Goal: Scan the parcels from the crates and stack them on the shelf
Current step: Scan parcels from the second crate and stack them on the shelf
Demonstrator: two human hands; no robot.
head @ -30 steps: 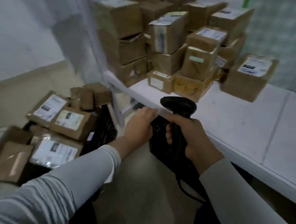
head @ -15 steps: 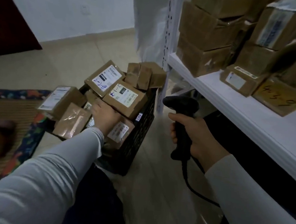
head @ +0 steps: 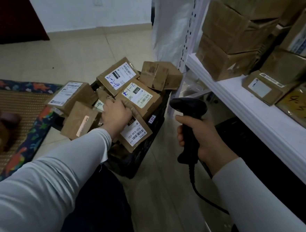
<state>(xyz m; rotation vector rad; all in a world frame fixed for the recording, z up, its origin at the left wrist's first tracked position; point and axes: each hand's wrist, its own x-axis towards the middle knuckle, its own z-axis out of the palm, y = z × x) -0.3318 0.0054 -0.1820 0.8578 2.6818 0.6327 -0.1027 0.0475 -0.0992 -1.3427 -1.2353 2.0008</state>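
Observation:
A black crate (head: 151, 133) on the floor is heaped with brown cardboard parcels. My left hand (head: 117, 113) reaches into the heap, its fingers curled on the near edge of the parcel marked 2-1-3 (head: 138, 98). Beside it lie the parcel marked 2-2-19 (head: 118, 75) and a labelled parcel (head: 135, 132) under my wrist. My right hand (head: 203, 139) grips the handle of a black barcode scanner (head: 189, 107), right of the crate, its cable hanging down. The white shelf (head: 254, 108) on the right carries stacked parcels (head: 226, 45).
A white perforated shelf upright (head: 187, 45) stands just behind the crate. A patterned mat (head: 20, 110) covers the floor at left, with a brown object on it. Pale floor tiles (head: 163, 189) run between crate and shelf. A dark space lies under the shelf.
My view swung from the shelf down to the crate. My left hand left the shelf edge, reached into the crate and curled its fingers on a parcel. My right hand keeps holding the scanner.

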